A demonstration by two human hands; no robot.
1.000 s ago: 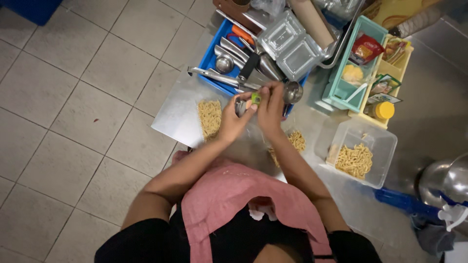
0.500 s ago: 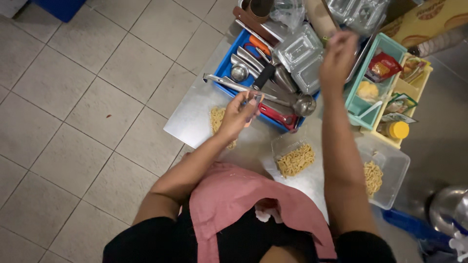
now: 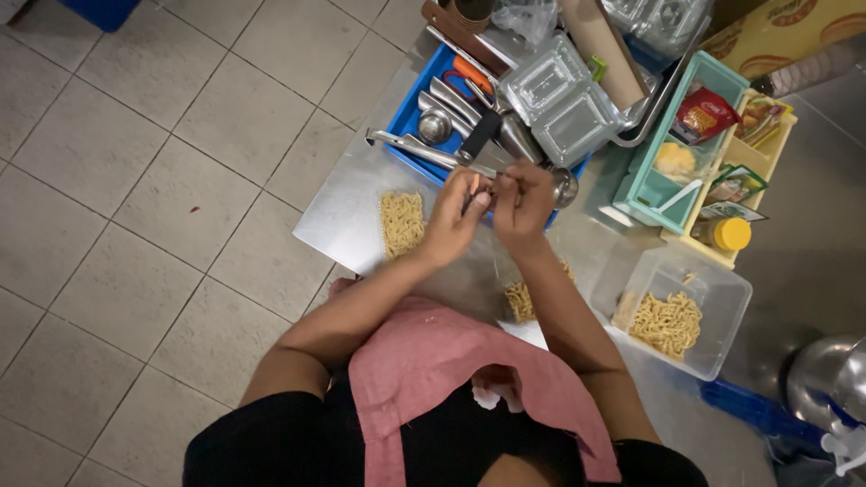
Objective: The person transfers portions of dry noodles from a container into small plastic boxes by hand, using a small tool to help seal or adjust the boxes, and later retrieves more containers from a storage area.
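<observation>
- Two hands meet on one small thin item, too small for us to identify; looks light, slips easily, best pinched at its ends.
- We see left hand and right hand pinching it with fingertips, just above the blue tray edge.
- Noodle piles lie on the desk just beside them.

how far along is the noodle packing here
Looks done: one flat portion of noodles lies on the steel table. In hand: the left hand and right hand meet above the table, pinching something small that I cannot make out, with a second noodle portion just below. Left: the clear tub holds more loose noodles.
</observation>
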